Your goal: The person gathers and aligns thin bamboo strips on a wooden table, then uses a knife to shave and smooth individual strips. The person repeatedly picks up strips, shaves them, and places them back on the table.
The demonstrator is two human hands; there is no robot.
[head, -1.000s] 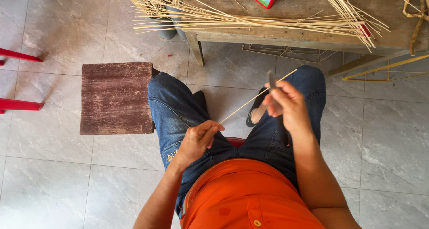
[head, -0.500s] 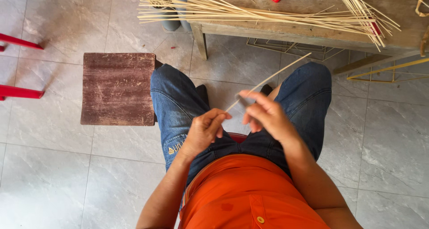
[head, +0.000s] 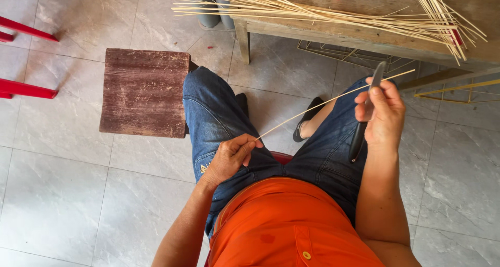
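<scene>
Centre frame: your left hand [head: 229, 160] pinches a thin stick [head: 333, 96] | right hand [head: 383, 113] grips knife [head: 364, 116] against it | shaving step; next, steady blade along stick.

The floor [head: 62, 194] is laid in large pale grey tiles with thin dark joints, lit evenly by soft daylight; a small square stool [head: 144, 91] of dark, worn brown wood stands on it at left of centre; red bars [head: 27, 88] jut in from the left edge; a rough wooden surface [head: 364, 35] runs along the top, its leg [head: 242, 40] pale; yellow wire frames [head: 458, 87] lie beneath it at right.
</scene>
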